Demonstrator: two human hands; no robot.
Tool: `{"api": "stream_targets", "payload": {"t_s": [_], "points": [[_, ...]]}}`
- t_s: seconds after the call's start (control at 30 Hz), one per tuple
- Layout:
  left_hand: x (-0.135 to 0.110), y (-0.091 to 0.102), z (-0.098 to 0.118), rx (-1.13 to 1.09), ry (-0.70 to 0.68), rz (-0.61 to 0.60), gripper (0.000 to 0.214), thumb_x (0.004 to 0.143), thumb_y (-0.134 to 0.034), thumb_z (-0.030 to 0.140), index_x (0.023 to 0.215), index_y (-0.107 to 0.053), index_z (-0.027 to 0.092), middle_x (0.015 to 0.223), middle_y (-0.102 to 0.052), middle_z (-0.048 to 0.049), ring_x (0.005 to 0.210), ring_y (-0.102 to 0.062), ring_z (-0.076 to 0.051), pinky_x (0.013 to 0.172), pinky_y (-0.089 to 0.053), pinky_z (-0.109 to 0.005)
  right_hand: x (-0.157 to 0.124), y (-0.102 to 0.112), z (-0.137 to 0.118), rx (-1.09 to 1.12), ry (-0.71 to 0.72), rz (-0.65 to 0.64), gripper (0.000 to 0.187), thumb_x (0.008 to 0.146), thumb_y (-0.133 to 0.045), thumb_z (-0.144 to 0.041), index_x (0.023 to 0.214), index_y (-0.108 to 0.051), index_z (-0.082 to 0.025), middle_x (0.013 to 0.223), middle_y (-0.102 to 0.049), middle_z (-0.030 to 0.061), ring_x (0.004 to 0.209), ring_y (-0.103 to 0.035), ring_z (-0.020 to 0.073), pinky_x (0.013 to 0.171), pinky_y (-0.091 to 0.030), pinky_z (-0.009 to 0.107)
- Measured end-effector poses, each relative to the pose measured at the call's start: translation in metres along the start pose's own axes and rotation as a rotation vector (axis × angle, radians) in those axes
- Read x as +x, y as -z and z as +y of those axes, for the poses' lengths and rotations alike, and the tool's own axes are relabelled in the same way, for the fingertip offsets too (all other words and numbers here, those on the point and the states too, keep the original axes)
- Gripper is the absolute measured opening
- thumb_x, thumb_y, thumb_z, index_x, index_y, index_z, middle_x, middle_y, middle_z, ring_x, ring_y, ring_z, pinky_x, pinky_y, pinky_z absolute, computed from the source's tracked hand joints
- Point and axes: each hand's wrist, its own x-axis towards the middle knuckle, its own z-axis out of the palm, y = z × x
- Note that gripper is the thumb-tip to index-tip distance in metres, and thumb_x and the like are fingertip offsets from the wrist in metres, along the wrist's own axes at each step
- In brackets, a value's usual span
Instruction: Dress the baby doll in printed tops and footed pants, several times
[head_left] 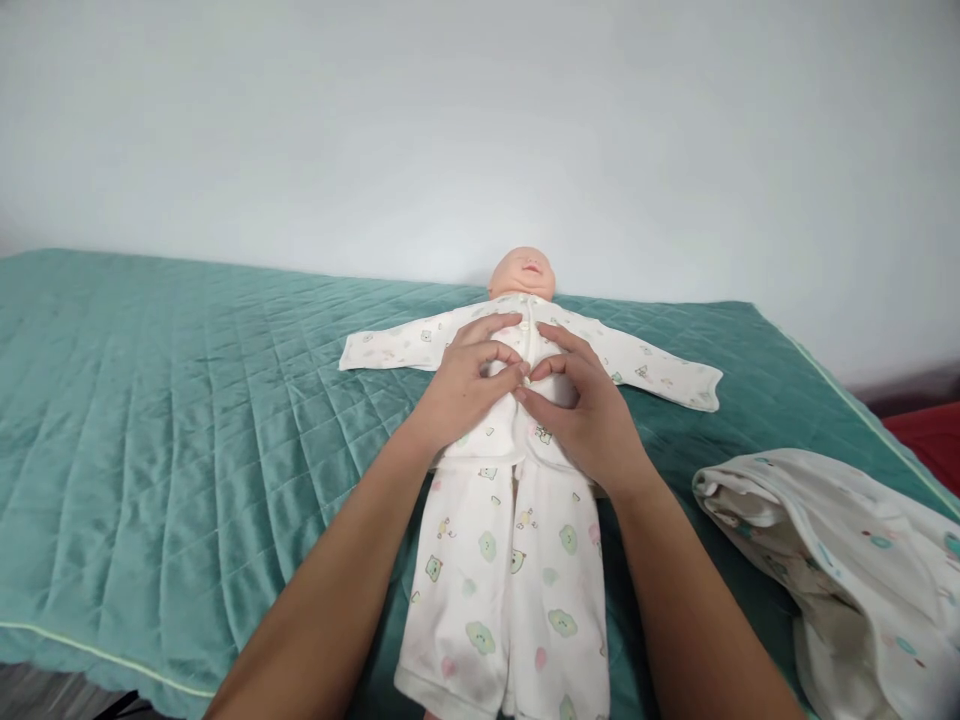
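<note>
A baby doll (523,270) lies on its back, dressed in a white printed baby jacket (652,372) and matching trousers (487,590). Both sleeves spread out to the sides. My left hand (480,375) pinches the jacket's front edge at the middle of the chest, thumb and forefinger together. Opposite it, my right hand (577,395) pinches the other front edge, its fingertips almost touching the left ones. A small fastener seems to sit between the fingertips, mostly hidden by them. Above the hands, the jacket front meets near the neck.
A green quilted cover (187,450) with a pale piped edge lies under the doll. At the right front is a crumpled white printed cloth (847,560). A pale wall (375,130) rises behind, and something red (930,440) shows at the far right.
</note>
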Motion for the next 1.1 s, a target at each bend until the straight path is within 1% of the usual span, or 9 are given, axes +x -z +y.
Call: {"api": "stream_targets", "payload": {"t_s": [0.07,0.2,0.4,0.57,0.77,0.93,1.0,1.1], "points": [[-0.001,0.000,0.000,-0.005,-0.005,-0.002,0.013,0.090,-0.064,0.026,0.079,-0.070,0.025,0.153,-0.054,0.0016,0.150,-0.037,-0.026,0.126,-0.026,-0.051,0.000,-0.001,0.000,-0.001,0.002,0.021,0.011,0.086,-0.074,-0.031,0.088,-0.065,-0.027,0.149,-0.056,0.0037,0.144,-0.046,0.0259,0.123,-0.031,0.052],[-0.001,0.000,-0.001,-0.004,0.004,-0.012,0.013,0.091,-0.063,0.027,0.080,-0.070,0.025,0.154,-0.053,0.0018,0.151,-0.035,-0.026,0.126,-0.026,-0.051,0.001,-0.001,-0.002,0.010,-0.043,0.022,0.007,0.088,-0.072,-0.033,0.085,-0.070,-0.027,0.147,-0.058,0.0024,0.143,-0.047,0.0269,0.122,-0.032,0.052],[0.000,0.002,-0.006,-0.025,-0.011,-0.017,0.014,0.092,-0.062,0.029,0.081,-0.069,0.025,0.154,-0.053,0.0027,0.150,-0.037,-0.026,0.125,-0.027,-0.051,0.002,0.000,-0.005,0.065,-0.120,0.088,0.005,0.086,-0.072,-0.030,0.084,-0.073,-0.026,0.141,-0.064,0.0034,0.137,-0.054,0.0289,0.121,-0.034,0.053],[0.000,0.003,-0.006,-0.043,0.001,-0.039,0.015,0.093,-0.062,0.030,0.081,-0.070,0.025,0.155,-0.052,0.0030,0.151,-0.036,-0.026,0.126,-0.025,-0.051,0.002,-0.002,-0.007,0.073,-0.109,0.112,0.004,0.086,-0.070,-0.026,0.082,-0.071,-0.025,0.138,-0.066,0.0030,0.135,-0.056,0.0260,0.117,-0.039,0.048],[0.000,0.005,-0.004,-0.072,0.009,-0.054,0.014,0.092,-0.063,0.031,0.082,-0.071,0.025,0.156,-0.050,0.0019,0.150,-0.037,-0.028,0.125,-0.027,-0.051,0.001,-0.004,-0.005,0.029,-0.070,0.120,0.005,0.085,-0.071,-0.026,0.081,-0.069,-0.025,0.136,-0.066,0.0035,0.132,-0.058,0.0261,0.117,-0.038,0.049],[0.000,0.005,-0.008,-0.118,0.014,-0.071,0.014,0.092,-0.065,0.033,0.083,-0.073,0.025,0.157,-0.049,0.0019,0.151,-0.036,-0.028,0.127,-0.024,-0.050,0.001,-0.004,-0.004,0.022,-0.051,0.126,0.008,0.085,-0.072,-0.026,0.078,-0.067,-0.025,0.136,-0.066,0.0032,0.131,-0.058,0.0258,0.116,-0.038,0.048],[0.001,0.005,-0.010,-0.140,0.006,-0.068,0.015,0.092,-0.065,0.035,0.085,-0.073,0.025,0.157,-0.049,0.0012,0.152,-0.036,-0.028,0.126,-0.027,-0.050,0.001,-0.004,-0.003,0.046,-0.066,0.122,0.009,0.085,-0.072,-0.027,0.078,-0.068,-0.024,0.137,-0.066,0.0029,0.132,-0.057,0.0258,0.116,-0.038,0.047],[0.001,0.006,-0.012,-0.128,-0.018,-0.078,0.016,0.094,-0.063,0.034,0.088,-0.074,0.024,0.158,-0.048,-0.0002,0.152,-0.036,-0.028,0.125,-0.029,-0.049,0.001,-0.004,-0.003,0.107,-0.127,0.123,0.013,0.088,-0.070,-0.031,0.078,-0.070,-0.024,0.138,-0.065,0.0029,0.128,-0.060,0.0260,0.111,-0.042,0.046]]}}
